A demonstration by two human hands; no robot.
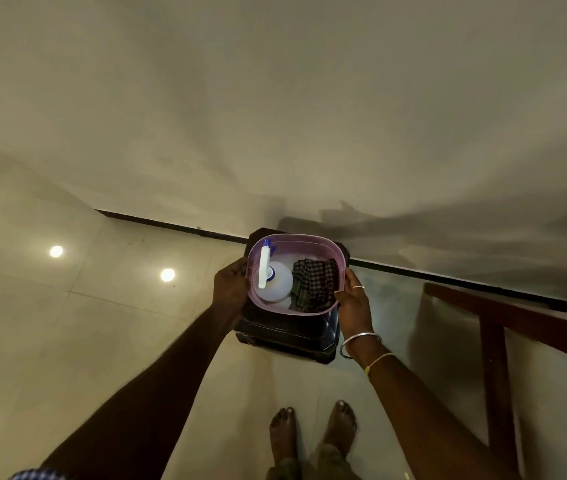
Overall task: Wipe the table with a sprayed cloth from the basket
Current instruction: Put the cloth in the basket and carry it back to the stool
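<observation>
A pink plastic basket sits over a dark stool near the wall. Inside it, on the left, stands a clear spray bottle with a white and blue trigger head. A dark checked cloth lies crumpled in the right half. My left hand grips the basket's left rim. My right hand, with a ring and bangles, grips the right rim. Whether the basket rests on the stool or is lifted just off it cannot be told.
A glass-topped table with a red-brown wooden frame stands at the right, close to the stool. Shiny cream floor tiles spread to the left. The wall with a dark skirting line runs behind. My bare feet stand below.
</observation>
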